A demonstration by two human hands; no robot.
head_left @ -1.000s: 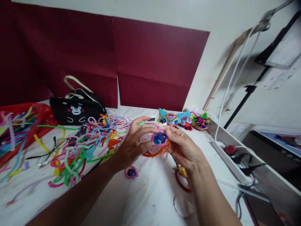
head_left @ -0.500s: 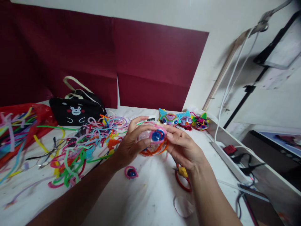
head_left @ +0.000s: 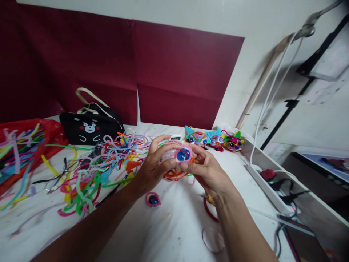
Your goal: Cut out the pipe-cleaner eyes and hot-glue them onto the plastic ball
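Note:
Both my hands hold a small round craft ball (head_left: 174,171) wound with pink and orange pipe cleaners, above the white table (head_left: 169,233). My left hand (head_left: 152,169) cups its left side with fingers curled over the top. My right hand (head_left: 205,169) pinches a pink and blue eye piece (head_left: 183,154) against the ball's upper front. A second pink and blue eye piece (head_left: 152,199) lies on the table just below my left wrist.
A tangle of coloured pipe cleaners (head_left: 103,163) spreads left of my hands, with a red bag (head_left: 51,133) of more at far left. A black bear-face bag (head_left: 89,129) stands behind. Three finished pipe-cleaner animal faces (head_left: 215,139) sit at the back right. A power strip (head_left: 268,189) with plugs lies at right.
The ball has been turned and lifted slightly, so the eye piece now sits higher. My right fingers have closed in more tightly on it.

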